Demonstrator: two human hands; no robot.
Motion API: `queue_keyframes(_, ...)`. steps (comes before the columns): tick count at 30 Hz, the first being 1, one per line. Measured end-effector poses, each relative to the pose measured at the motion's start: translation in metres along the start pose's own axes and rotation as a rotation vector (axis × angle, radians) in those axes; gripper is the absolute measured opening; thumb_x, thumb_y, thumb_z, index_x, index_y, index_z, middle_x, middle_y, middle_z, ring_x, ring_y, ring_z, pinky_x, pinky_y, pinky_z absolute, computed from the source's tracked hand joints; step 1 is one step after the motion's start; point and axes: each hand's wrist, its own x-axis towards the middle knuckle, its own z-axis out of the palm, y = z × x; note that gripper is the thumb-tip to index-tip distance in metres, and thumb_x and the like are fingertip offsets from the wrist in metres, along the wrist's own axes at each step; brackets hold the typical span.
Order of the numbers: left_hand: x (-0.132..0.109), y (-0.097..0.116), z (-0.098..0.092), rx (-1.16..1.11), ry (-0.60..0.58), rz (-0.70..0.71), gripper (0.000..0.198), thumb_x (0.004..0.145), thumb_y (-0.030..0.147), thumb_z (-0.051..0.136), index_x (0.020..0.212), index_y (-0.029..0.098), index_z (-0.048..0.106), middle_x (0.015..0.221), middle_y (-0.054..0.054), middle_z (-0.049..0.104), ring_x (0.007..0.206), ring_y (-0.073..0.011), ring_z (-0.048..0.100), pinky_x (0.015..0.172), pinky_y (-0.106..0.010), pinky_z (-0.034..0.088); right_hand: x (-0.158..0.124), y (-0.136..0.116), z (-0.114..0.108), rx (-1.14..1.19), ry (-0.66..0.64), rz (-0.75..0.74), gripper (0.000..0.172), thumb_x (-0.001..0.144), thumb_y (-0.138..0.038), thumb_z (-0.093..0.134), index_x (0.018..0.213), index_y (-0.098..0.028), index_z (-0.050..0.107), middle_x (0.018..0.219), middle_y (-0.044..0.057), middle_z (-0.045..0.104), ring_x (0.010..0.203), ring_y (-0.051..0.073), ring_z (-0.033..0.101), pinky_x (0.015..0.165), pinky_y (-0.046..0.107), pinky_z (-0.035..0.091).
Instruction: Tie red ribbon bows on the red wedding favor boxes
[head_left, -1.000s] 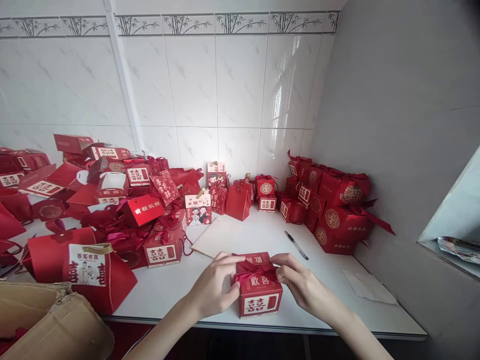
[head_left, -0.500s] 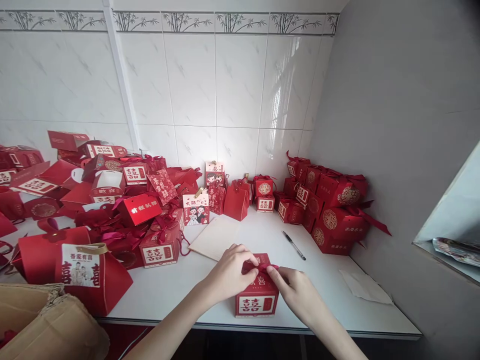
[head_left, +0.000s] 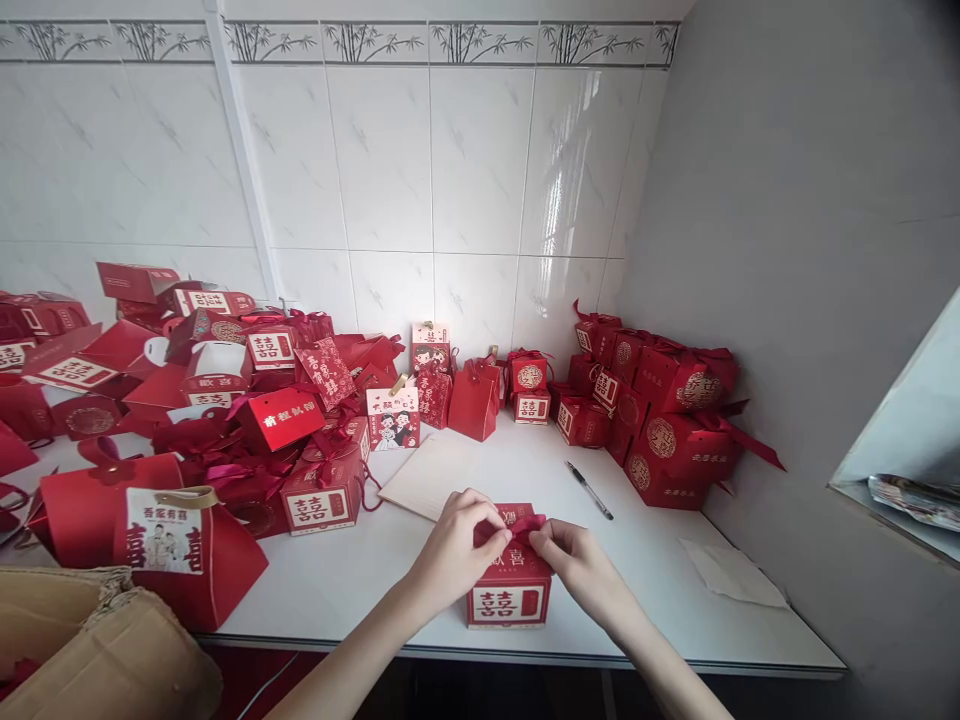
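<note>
A red gift box (head_left: 508,602) with a white panel and a large red character stands upright at the table's front edge. On its top lies a dark red ribbon (head_left: 529,524), partly covered by fingers. My left hand (head_left: 466,540) pinches the ribbon from the left, thumb and forefinger together. From the right, my right hand (head_left: 574,556) grips the ribbon between thumb and fingers, close to the left fingertips. Just behind the box lies a pale sheet of paper (head_left: 420,470), and a black pen (head_left: 589,490) rests to the right.
A heap of red boxes (head_left: 285,420) covers the table's left side. Stacked ribboned boxes (head_left: 679,450) stand against the right wall. Several small boxes (head_left: 474,400) line the back. An open cardboard carton (head_left: 142,640) sits front left, and a white paper (head_left: 731,572) lies right.
Both hands have shifted slightly left and up with the ribbon. A ribbon loop now stands up more between the fingers. The box has moved a little left and away.
</note>
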Motion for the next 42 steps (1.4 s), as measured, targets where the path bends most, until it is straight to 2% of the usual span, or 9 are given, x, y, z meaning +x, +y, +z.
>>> queue_keyframes(10, 0.001, 0.001, 0.003, 0.012, 0.01, -0.047, 0.011, 0.078, 0.017, 0.055, 0.068, 0.019, 0.057, 0.086, -0.002, 0.058, 0.091, -0.0202, 0.054, 0.085, -0.038, 0.043, -0.007, 0.012, -0.006, 0.283, -0.042, -0.008, 0.038, 0.075, -0.052, 0.055, 0.061, -0.018, 0.045, 0.062, -0.002, 0.049, 0.062, 0.013, 0.044, 0.063, 0.026, 0.035)
queue_keyframes(14, 0.002, 0.002, 0.003, 0.0, -0.001, -0.012, 0.011, 0.079, 0.016, 0.053, 0.071, 0.02, 0.06, 0.087, -0.002, 0.059, 0.091, -0.0202, 0.053, 0.085, -0.039, 0.044, -0.004, 0.015, -0.005, 0.387, -0.077, 0.0, 0.038, 0.074, -0.051, 0.058, 0.061, -0.019, 0.044, 0.062, -0.002, 0.051, 0.063, 0.013, 0.047, 0.066, 0.027, 0.038)
queue_keyframes(18, 0.003, 0.001, 0.002, -0.024, -0.017, -0.007, 0.011, 0.078, 0.017, 0.054, 0.076, 0.021, 0.064, 0.092, -0.004, 0.059, 0.094, -0.021, 0.054, 0.088, -0.04, 0.043, -0.001, 0.011, -0.002, 0.306, 0.005, 0.033, 0.047, 0.074, -0.061, 0.05, 0.054, -0.019, 0.041, 0.052, -0.004, 0.041, 0.054, 0.011, 0.039, 0.058, 0.027, 0.034)
queue_keyframes(21, 0.003, 0.001, 0.003, -0.001, -0.013, -0.016, 0.01, 0.077, 0.016, 0.055, 0.074, 0.02, 0.064, 0.092, -0.004, 0.059, 0.095, -0.0215, 0.053, 0.088, -0.04, 0.044, 0.0, 0.006, -0.001, 0.223, -0.007, 0.038, 0.049, 0.072, -0.063, 0.051, 0.052, -0.02, 0.04, 0.05, -0.004, 0.04, 0.052, 0.011, 0.036, 0.055, 0.026, 0.031)
queue_keyframes(25, 0.002, 0.002, 0.004, 0.027, 0.016, -0.012, 0.011, 0.077, 0.016, 0.054, 0.072, 0.021, 0.063, 0.093, -0.004, 0.058, 0.095, -0.0217, 0.052, 0.087, -0.041, 0.044, 0.003, 0.007, -0.003, 0.223, -0.035, 0.013, 0.043, 0.072, -0.056, 0.054, 0.054, -0.019, 0.041, 0.053, -0.004, 0.043, 0.054, 0.011, 0.039, 0.056, 0.026, 0.034)
queue_keyframes(29, 0.001, 0.003, 0.006, 0.018, 0.029, -0.012, 0.011, 0.077, 0.015, 0.055, 0.072, 0.021, 0.063, 0.092, -0.003, 0.059, 0.095, -0.0216, 0.053, 0.087, -0.04, 0.045, 0.012, 0.01, -0.006, 0.308, 0.02, 0.117, 0.043, 0.073, -0.058, 0.055, 0.059, -0.018, 0.046, 0.053, -0.005, 0.041, 0.053, 0.01, 0.043, 0.058, 0.027, 0.042)
queue_keyframes(35, 0.001, 0.003, 0.007, 0.027, 0.025, -0.034, 0.011, 0.076, 0.014, 0.056, 0.073, 0.021, 0.064, 0.093, -0.004, 0.058, 0.097, -0.0218, 0.053, 0.089, -0.039, 0.044, 0.023, 0.005, -0.006, 0.358, -0.001, 0.15, 0.039, 0.068, -0.055, 0.064, 0.075, -0.018, 0.052, 0.073, 0.002, 0.057, 0.069, 0.015, 0.057, 0.063, 0.029, 0.049)
queue_keyframes(37, 0.0, 0.002, 0.008, 0.039, 0.024, -0.045, 0.011, 0.076, 0.014, 0.057, 0.073, 0.021, 0.065, 0.096, -0.004, 0.057, 0.1, -0.0224, 0.052, 0.09, -0.04, 0.043, 0.026, 0.003, -0.007, 0.374, -0.003, 0.144, 0.038, 0.066, -0.051, 0.067, 0.078, -0.019, 0.051, 0.073, 0.001, 0.058, 0.068, 0.014, 0.057, 0.063, 0.029, 0.049)
queue_keyframes(42, -0.001, 0.0, 0.011, 0.073, 0.065, -0.025, 0.008, 0.074, 0.016, 0.06, 0.072, 0.022, 0.065, 0.1, -0.005, 0.056, 0.106, -0.0243, 0.049, 0.094, -0.043, 0.041, 0.035, 0.0, -0.011, 0.332, 0.001, 0.126, 0.032, 0.062, -0.043, 0.069, 0.068, -0.017, 0.053, 0.066, -0.001, 0.057, 0.063, 0.011, 0.053, 0.06, 0.025, 0.044)
